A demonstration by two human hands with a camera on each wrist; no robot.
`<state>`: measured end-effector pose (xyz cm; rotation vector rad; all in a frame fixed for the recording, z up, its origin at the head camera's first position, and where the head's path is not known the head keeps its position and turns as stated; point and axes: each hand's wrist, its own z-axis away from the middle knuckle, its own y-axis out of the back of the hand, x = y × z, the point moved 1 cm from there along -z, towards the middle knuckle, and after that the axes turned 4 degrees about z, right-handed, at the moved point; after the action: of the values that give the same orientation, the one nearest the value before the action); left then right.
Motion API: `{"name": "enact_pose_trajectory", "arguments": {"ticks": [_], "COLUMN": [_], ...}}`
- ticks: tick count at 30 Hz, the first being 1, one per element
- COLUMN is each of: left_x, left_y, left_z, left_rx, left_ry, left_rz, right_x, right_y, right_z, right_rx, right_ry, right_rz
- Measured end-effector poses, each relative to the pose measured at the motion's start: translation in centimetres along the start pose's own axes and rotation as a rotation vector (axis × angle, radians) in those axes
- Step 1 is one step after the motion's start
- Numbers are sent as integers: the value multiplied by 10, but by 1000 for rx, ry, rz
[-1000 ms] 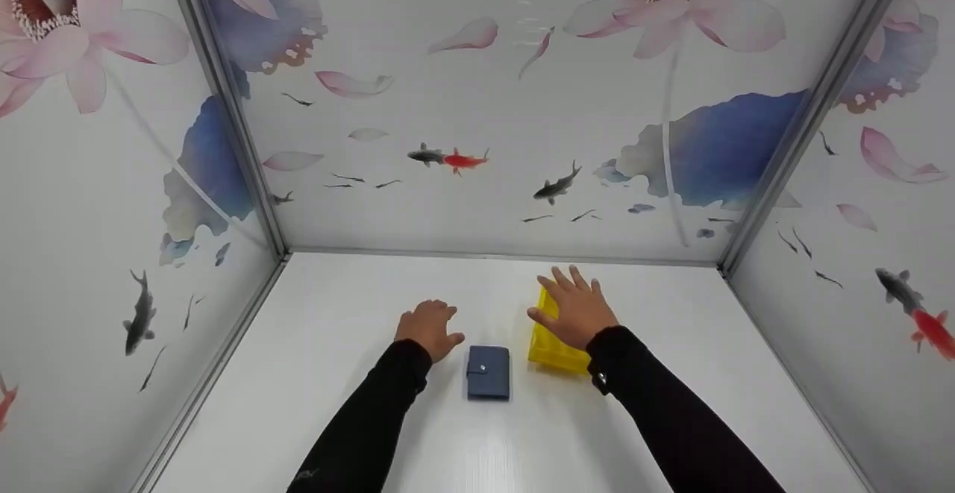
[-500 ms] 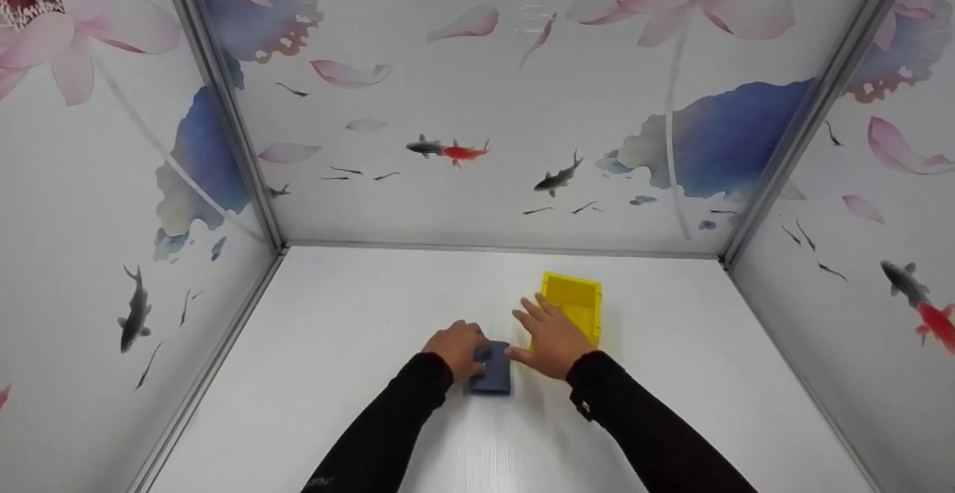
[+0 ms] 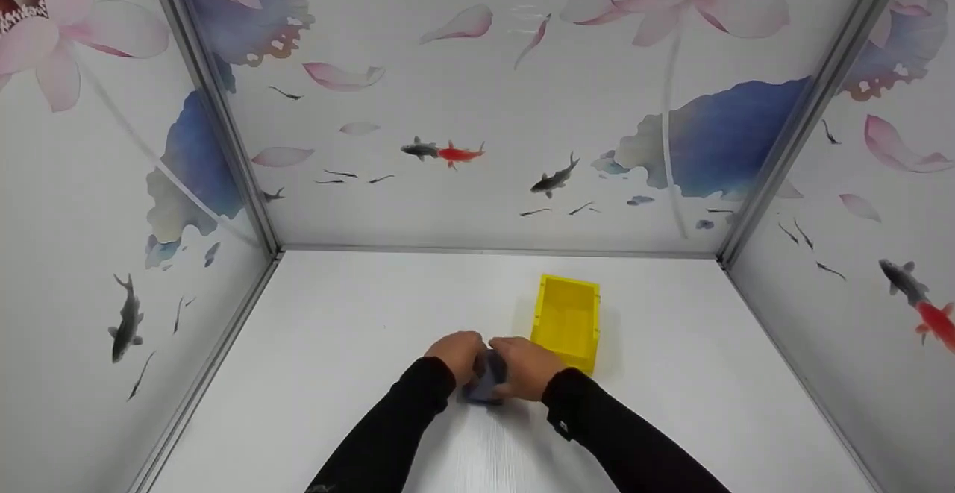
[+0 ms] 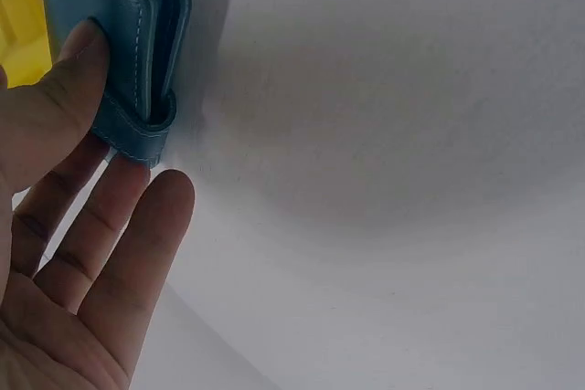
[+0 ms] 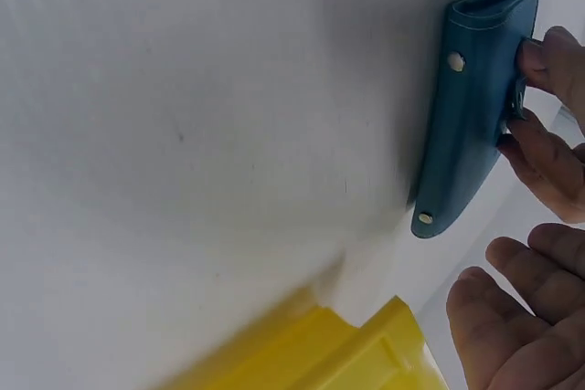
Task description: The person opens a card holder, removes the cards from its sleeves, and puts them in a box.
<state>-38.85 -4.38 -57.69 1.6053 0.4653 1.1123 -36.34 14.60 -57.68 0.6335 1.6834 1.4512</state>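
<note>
Blue wallet (image 5: 471, 116) was held tilted just left of yellow box (image 3: 567, 321) and nearer to wearer; contact with bench (image 3: 358, 329) could not be made out. Left grip (image 3: 456, 353), farther left of box: wallet pinched, thumb laid on its face. Right grip (image 3: 528, 366), at box's near left corner: set against wallet; whether closed could not be told. Printed panel (image 3: 477, 98) was seen beyond box.

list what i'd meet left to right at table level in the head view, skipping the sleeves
left grip → blue wallet → right grip → yellow bin
</note>
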Motion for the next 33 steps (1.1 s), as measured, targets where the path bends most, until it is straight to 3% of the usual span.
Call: {"name": "enact_pose_trajectory", "arguments": {"ticks": [5,14,22,25,28,33], "left_x": [-3,-12,-28,-35,-41,-44], "left_y": [2,0,15,19,19,10], "left_z": [5,6,23,28,28,23], "left_rx": [17,17,-71,-86,-90,-73], "left_ry": [-4,-48,142,193,206,173], "left_rz": [17,2,163,183,157,86], "right_x": [-6,-17,-24,-26,-28,-30], "right_y": [-9,-13,-15,-16,-17,-19], "right_z": [-6,-9,-12,-13,-13,-11], "right_rx": [-13,-39,-96,-110,-111,-93], "right_ry": [34,6,-37,-67,-87,-90], "right_rz": [-109,-18,-10,-29,-54,-94]}}
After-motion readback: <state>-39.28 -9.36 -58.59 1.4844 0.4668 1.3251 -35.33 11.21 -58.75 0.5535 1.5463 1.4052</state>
